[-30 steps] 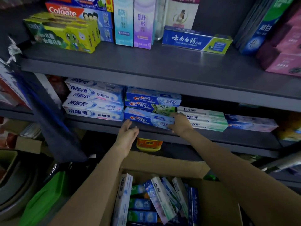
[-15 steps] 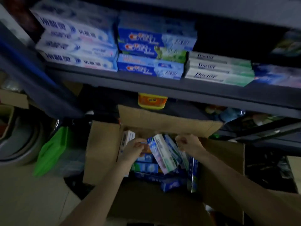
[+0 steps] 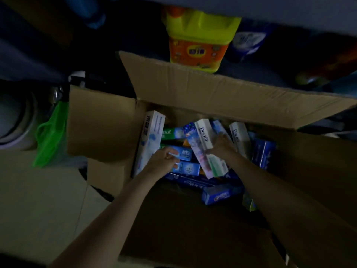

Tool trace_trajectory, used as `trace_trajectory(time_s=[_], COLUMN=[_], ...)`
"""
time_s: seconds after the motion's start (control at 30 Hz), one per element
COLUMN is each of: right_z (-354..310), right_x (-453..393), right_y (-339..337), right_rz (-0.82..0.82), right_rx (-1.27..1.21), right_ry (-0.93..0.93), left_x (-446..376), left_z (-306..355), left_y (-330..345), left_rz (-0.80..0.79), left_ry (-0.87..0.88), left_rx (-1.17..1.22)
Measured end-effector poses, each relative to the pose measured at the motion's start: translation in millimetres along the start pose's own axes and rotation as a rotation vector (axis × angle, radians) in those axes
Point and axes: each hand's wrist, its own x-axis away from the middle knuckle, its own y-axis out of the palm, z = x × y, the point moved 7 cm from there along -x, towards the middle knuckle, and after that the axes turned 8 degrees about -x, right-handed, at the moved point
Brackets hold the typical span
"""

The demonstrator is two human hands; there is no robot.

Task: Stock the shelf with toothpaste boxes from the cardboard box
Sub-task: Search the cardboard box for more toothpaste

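Observation:
The open cardboard box (image 3: 212, 89) stands on the floor below the shelf, with several toothpaste boxes lying jumbled inside. My left hand (image 3: 163, 162) reaches in, its fingers curled over the end of a blue toothpaste box (image 3: 185, 154). To its right, my right hand (image 3: 222, 145) holds a white Doctor toothpaste box (image 3: 203, 141) by its right edge; the box lies tilted over the pile. A second Doctor box (image 3: 238, 136) leans further right. A tall white box (image 3: 151, 136) stands against the carton's left wall.
A yellow and orange detergent jug (image 3: 199, 39) stands just behind the carton's far flap. The grey shelf edge (image 3: 270, 10) runs across the top. A green plastic bag (image 3: 51, 136) and stacked basins (image 3: 15, 120) sit at the left on the tiled floor.
Both hands left the shelved toothpaste boxes and dropped into the cardboard box. My view tilted down, so the stocked shelf has gone out of sight.

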Motion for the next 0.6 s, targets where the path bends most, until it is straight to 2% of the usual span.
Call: trace_trajectory(time_s=[0.1,0.17,0.3,0.37,0.4,0.5,0.6], right_z=[-3,-5,-29,-53,-65,-98,-117], right_x=[8,23,81,120,138,189,232], right_y=[-1,2,1,-10,-18,-53,-94], right_rz=[0.013,-0.051,-0.364,-0.529,-0.594,-0.656,-0.558], right_rx=[-0.09,-0.171,-0.354,-0.444,-0.486,-0.539,-0.545], right_ry=[-0.021,-0.013,-0.027,-0.081,-0.121,-0.239,-0.305], left_x=[-2,7,33,53,64,100,133], left_z=[-8,-4,32,57,66,92,127], left_y=[-1,-2,-25,-42,-50,-67,-86], left_rz=[0.032,0.026,0.092,0.105,0.044,-0.227,-0.248], left_ry=[-0.069,-0.046,0.238,0.373,0.382,0.324,0.404], left_rx=[0.103,0.03,-0.418,-0.543,-0.467,0.049,0.215])
